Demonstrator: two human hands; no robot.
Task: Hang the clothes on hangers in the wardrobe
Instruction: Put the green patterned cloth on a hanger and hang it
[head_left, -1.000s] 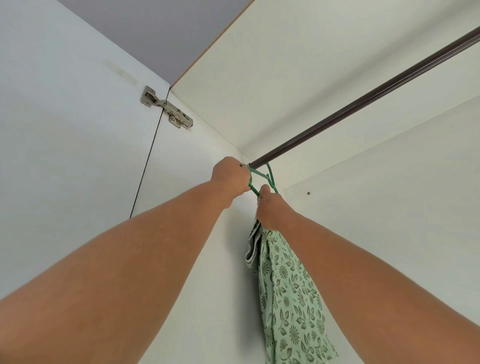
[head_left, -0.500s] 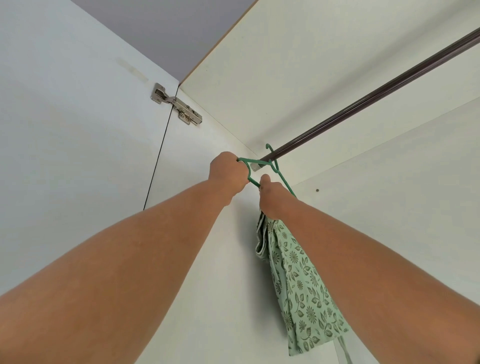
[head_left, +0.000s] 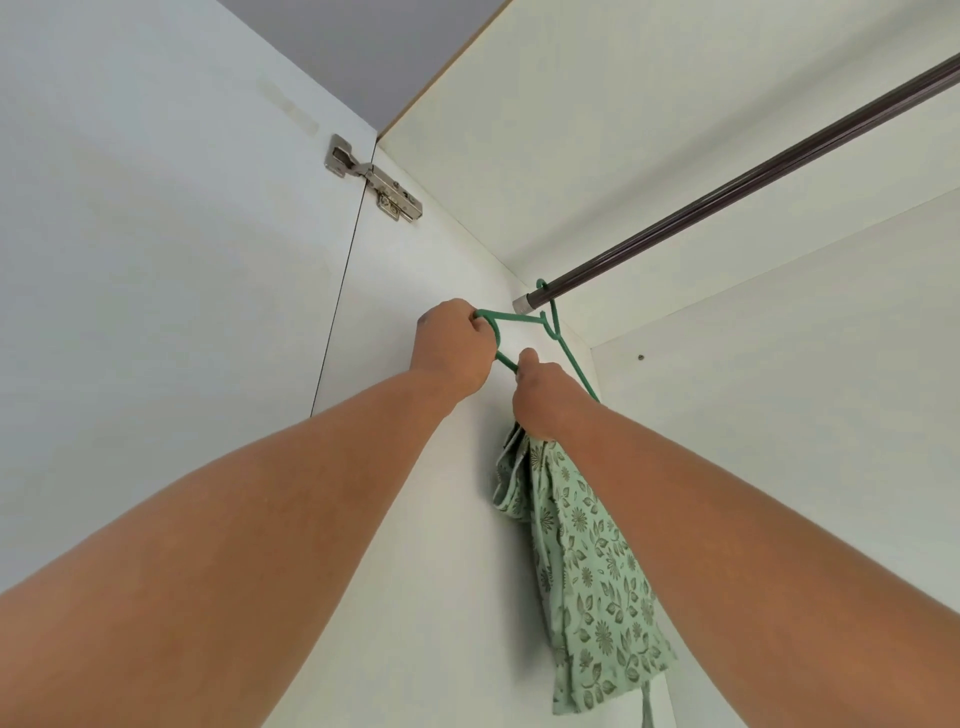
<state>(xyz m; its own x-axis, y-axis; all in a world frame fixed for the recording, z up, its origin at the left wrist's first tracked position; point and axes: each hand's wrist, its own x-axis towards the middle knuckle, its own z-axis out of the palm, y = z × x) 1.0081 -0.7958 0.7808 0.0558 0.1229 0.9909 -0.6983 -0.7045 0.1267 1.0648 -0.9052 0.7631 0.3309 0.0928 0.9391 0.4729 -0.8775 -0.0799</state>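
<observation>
Both arms reach up into the top left corner of the white wardrobe (head_left: 597, 130). The left hand (head_left: 453, 347) is closed in a fist around the left end of a green plastic hanger (head_left: 506, 318), its knuckles toward the wardrobe's side panel. The right hand (head_left: 543, 397) sits just beside it, lower and to the right, fingers curled around the hanger's lower bar and around the bunched top of a pale green floral garment (head_left: 582, 561). The thumb of that hand points up along the bar.

The hanger's hook is looped over the dark brown rail (head_left: 753, 179), right at the rail's left end, next to its silver end cap (head_left: 523, 304). The hanger tilts, with its left end raised toward the left hand and its right arm sloping down behind the right wrist.

The garment hangs from the right hand in a narrow, gathered drape, falling along the side panel and behind the right forearm. A thin strap dangles at its lower edge.

A metal hinge (head_left: 376, 184) joins the open door (head_left: 156, 234) to the wardrobe above the left hand.
</observation>
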